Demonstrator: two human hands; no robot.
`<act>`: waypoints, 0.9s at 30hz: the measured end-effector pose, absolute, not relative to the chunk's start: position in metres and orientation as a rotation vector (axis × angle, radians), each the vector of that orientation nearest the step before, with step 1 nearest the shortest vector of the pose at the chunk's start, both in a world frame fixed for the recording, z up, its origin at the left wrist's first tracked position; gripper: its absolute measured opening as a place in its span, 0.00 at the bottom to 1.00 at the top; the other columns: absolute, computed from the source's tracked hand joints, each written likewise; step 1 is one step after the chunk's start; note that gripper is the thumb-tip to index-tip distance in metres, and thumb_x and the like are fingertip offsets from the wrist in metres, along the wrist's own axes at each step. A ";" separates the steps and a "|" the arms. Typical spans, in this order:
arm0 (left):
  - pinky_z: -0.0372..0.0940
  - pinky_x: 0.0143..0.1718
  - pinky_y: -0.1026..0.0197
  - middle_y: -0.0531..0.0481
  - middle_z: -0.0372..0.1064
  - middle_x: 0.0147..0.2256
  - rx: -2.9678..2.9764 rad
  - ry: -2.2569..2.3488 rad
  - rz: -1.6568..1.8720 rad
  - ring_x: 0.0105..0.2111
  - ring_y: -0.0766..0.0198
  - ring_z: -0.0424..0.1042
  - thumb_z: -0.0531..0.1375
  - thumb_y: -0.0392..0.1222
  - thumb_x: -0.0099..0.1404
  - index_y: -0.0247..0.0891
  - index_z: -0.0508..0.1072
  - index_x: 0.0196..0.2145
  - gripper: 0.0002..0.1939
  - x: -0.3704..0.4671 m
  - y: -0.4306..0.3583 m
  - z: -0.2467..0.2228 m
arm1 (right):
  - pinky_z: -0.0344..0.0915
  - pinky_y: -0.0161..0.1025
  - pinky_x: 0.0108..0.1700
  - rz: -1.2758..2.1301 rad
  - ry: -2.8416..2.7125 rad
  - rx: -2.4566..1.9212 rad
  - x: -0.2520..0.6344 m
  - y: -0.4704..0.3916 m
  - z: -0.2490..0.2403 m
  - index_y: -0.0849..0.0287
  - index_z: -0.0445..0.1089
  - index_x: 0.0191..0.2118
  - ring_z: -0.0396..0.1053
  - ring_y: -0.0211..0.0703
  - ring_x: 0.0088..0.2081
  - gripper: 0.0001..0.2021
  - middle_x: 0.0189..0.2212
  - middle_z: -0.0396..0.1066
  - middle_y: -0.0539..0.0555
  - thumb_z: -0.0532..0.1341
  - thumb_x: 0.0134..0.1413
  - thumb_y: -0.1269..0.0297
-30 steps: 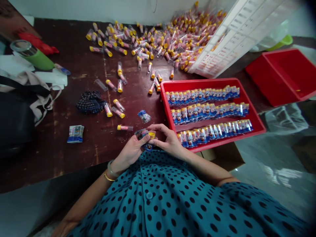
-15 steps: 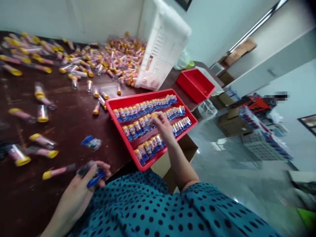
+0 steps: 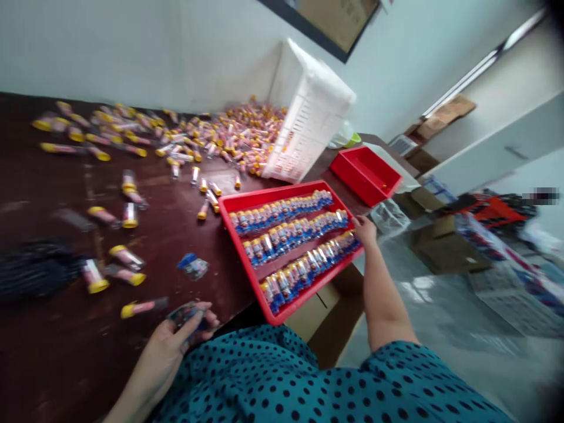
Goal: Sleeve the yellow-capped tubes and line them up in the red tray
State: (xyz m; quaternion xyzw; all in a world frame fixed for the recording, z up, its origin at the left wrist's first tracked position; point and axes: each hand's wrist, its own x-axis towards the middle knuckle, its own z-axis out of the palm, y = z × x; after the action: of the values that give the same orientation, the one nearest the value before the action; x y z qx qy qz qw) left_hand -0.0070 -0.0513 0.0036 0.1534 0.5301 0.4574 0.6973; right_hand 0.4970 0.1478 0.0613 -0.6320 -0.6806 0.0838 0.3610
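Observation:
My left hand [image 3: 187,332] is closed around a small bunch of blue-and-clear plastic pieces [image 3: 183,315], low over the front of the table. A similar blue-and-clear piece [image 3: 194,266] lies on the tabletop just beyond it. At the right end of a shallow red tray [image 3: 259,288], my right hand [image 3: 365,230] has its fingers closed on the rim. Three rows of yellow-capped tubes with blue lower parts [image 3: 304,270] stand in the tray. Loose clear tubes with yellow caps and pink contents [image 3: 126,257] lie left of the tray, one [image 3: 141,308] close to my left hand.
A big pile of pink-and-yellow tubes [image 3: 238,135] spreads along the wall, against a tilted white basket [image 3: 304,123]. A deeper red bin [image 3: 365,173] stands behind the tray. An open cardboard box [image 3: 335,305] sits below the tray's front edge. Dark cloth [image 3: 37,267] lies far left.
My right hand has moved from the middle row to the tray's right rim. The view has swung, shifting everything right and down. My left hand still holds the plastic pieces.

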 end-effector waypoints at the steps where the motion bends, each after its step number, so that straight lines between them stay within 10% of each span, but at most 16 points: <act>1: 0.75 0.34 0.61 0.46 0.79 0.34 0.329 1.171 1.047 0.35 0.57 0.77 0.75 0.47 0.47 0.37 0.80 0.39 0.22 -0.008 -0.052 0.005 | 0.64 0.40 0.29 0.201 -1.731 -1.583 0.480 0.161 0.060 0.54 0.70 0.26 0.65 0.41 0.20 0.13 0.18 0.69 0.51 0.59 0.59 0.56; 13: 0.73 0.31 0.61 0.50 0.77 0.30 0.242 1.198 1.382 0.29 0.62 0.77 0.75 0.45 0.46 0.35 0.77 0.35 0.20 -0.025 -0.048 0.012 | 0.60 0.49 0.54 0.233 -3.020 -0.978 0.078 0.227 0.019 0.66 0.74 0.42 0.65 0.56 0.53 0.12 0.46 0.74 0.68 0.54 0.59 0.78; 19: 0.73 0.30 0.61 0.50 0.76 0.28 0.208 1.229 1.525 0.27 0.63 0.76 0.74 0.44 0.48 0.32 0.76 0.31 0.17 -0.050 -0.060 0.006 | 0.63 0.43 0.45 0.390 -3.034 -0.847 0.060 0.197 0.022 0.70 0.68 0.51 0.68 0.50 0.42 0.17 0.46 0.70 0.67 0.56 0.55 0.78; 27: 0.72 0.31 0.58 0.51 0.75 0.30 0.372 1.280 1.529 0.27 0.62 0.74 0.71 0.47 0.52 0.35 0.76 0.33 0.16 -0.040 -0.051 -0.001 | 0.66 0.38 0.46 1.177 -2.597 -0.363 0.098 0.084 0.040 0.59 0.69 0.36 0.67 0.41 0.40 0.05 0.38 0.67 0.54 0.61 0.61 0.64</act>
State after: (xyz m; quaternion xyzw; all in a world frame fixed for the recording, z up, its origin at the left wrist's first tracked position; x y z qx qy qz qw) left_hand -0.0396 -0.0512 -0.0014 0.1556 0.5357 0.6401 0.5283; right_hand 0.0984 0.0838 0.0396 -0.1253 -0.8954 0.4059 0.1333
